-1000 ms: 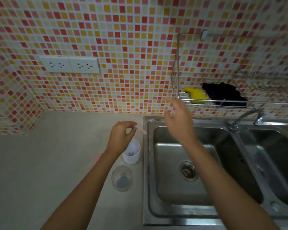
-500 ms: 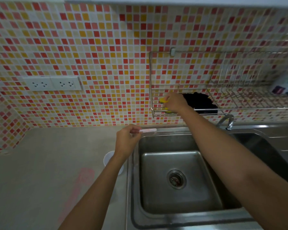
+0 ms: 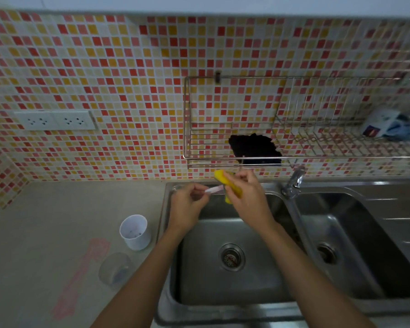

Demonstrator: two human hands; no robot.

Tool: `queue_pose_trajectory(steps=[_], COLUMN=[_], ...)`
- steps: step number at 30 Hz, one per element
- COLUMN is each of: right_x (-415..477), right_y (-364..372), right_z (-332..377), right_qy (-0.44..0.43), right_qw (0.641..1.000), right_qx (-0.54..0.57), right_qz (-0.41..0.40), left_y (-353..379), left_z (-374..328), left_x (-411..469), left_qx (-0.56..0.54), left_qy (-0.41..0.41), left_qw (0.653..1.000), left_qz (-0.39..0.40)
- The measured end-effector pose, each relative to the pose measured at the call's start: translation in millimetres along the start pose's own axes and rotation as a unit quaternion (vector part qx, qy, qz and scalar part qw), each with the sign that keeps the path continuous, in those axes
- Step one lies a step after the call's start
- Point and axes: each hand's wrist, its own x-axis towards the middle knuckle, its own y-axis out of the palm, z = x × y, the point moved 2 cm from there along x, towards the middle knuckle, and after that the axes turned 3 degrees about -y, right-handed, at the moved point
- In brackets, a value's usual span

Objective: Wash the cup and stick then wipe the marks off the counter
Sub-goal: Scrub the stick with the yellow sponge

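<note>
My left hand (image 3: 187, 204) pinches a short pale pink stick (image 3: 214, 190) over the back of the left sink basin (image 3: 208, 287). My right hand (image 3: 247, 197) grips a yellow sponge (image 3: 221, 177) right beside the stick's free end; whether they touch is unclear. A white cup (image 3: 135, 232) stands upright on the counter just left of the sink, with dark specks inside. A clear glass cup (image 3: 115, 271) stands in front of it. Pink marks (image 3: 81, 275) run in a long smear across the grey counter (image 3: 45, 221), left of the cups.
A wire rack (image 3: 223, 157) on the tiled wall holds a black scrubber (image 3: 253, 147) and, far right, a blue and white packet (image 3: 386, 126). A tap (image 3: 294, 183) sits between the two basins; the right basin (image 3: 365, 245) is bare. Wall sockets (image 3: 55, 120) are at the left.
My right hand has taken the yellow sponge out of the rack and brought it down to the stick. My left hand holds the stick over the sink. The view has tilted up.
</note>
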Motion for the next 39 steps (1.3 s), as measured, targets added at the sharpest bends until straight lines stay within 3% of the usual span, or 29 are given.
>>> queue_pose_trajectory(steps=[4, 9, 14, 18, 22, 24, 34, 39], right_x=[-5.3, -17.7, -16.7, -28.8, -24.3, -27.2, -16.9, -15.2], right_y=[-12.5, -6.9, -17.9, -3.0, -10.9, -7.1, -14.1, -17.5], right_z=[-23.2, -16.6, -35.0, -14.1, -28.6, -22.3, -28.9, -28.9], right_qy=[0.078, 0.032, 0.132, 0.05, 0.106, 0.085, -0.071, -0.11], right_qw=[0.996, 0.999, 0.99, 0.999, 0.993, 0.996, 0.978, 0.965], right_qx=[-0.014, -0.002, -0.025, 0.02, 0.0, -0.001, -0.192, -0.237], right_qz=[-0.049, -0.019, -0.05, -0.005, -0.054, -0.037, -0.049, -0.03], left_y=[21.7, 39.3, 44.0, 44.4, 46.0, 46.5, 44.9, 38.6], left_z=[-20.1, -31.0, -33.0, -35.1, -36.2, -34.8, -29.1, -27.9], left_x=[2.0, 2.1, -0.1, 2.7, -1.1, -1.7, -4.3, -8.8], left_qx=[-0.015, -0.021, -0.023, -0.018, -0.029, -0.038, -0.12, -0.055], left_qy=[0.018, 0.022, 0.014, 0.013, -0.009, -0.016, -0.083, 0.002], left_qw=[1.0, 1.0, 0.999, 1.0, 0.999, 0.999, 0.989, 0.996], left_qz=[-0.009, -0.006, -0.02, -0.022, -0.024, -0.025, 0.03, 0.067])
